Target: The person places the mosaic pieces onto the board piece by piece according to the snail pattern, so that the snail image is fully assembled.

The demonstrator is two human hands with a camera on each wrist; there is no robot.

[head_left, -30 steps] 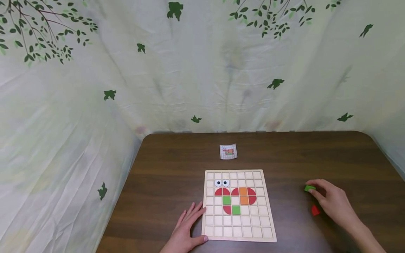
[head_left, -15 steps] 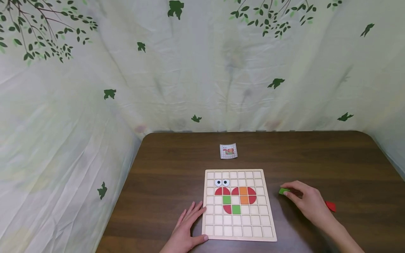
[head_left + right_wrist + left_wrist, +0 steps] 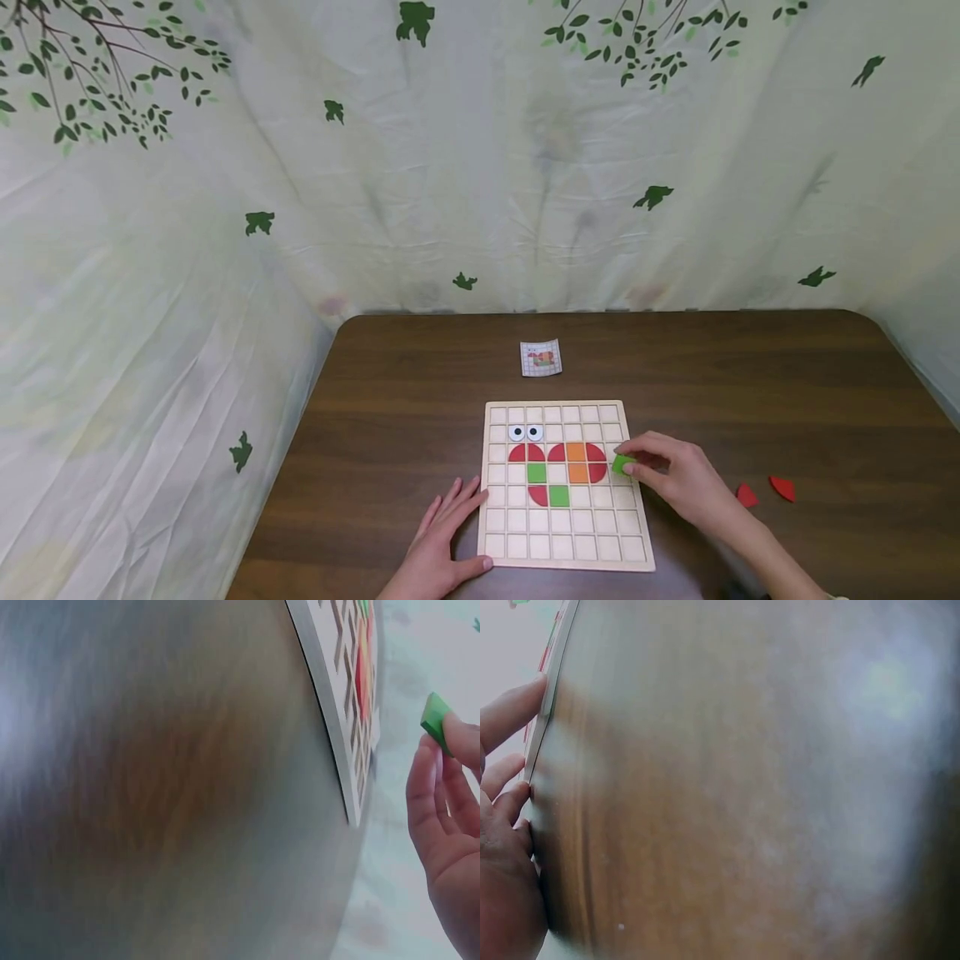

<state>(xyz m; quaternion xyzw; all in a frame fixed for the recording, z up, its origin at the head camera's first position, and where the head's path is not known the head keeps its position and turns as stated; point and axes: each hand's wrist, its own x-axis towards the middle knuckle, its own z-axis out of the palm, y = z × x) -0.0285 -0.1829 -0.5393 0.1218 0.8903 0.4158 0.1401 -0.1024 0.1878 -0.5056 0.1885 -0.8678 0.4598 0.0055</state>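
My right hand [image 3: 678, 475] pinches a green square tile [image 3: 622, 463] between thumb and fingers, over the right edge of the grid board [image 3: 517, 547]. In the right wrist view the green tile [image 3: 435, 720] stands tilted at the fingertips. My left hand [image 3: 442, 546] lies with spread fingers along the board's left edge, fingertips and thumb at the rim. Set in the board are two round eye pieces [image 3: 526, 432], several red quarter-circle tiles [image 3: 537, 496], two orange squares [image 3: 577, 463] and two green squares [image 3: 558, 496].
Two red quarter-circle pieces [image 3: 782, 488] lie on the brown table [image 3: 420, 400] to the right, beside my right forearm. Behind the board lies a small picture card [image 3: 541, 358] with a gridded coloured figure. A leaf-printed cloth [image 3: 480, 183] hangs behind the table.
My right hand has carried the green tile leftward from the table's right side to the board's right edge, uncovering both red pieces. The left hand has stayed put.
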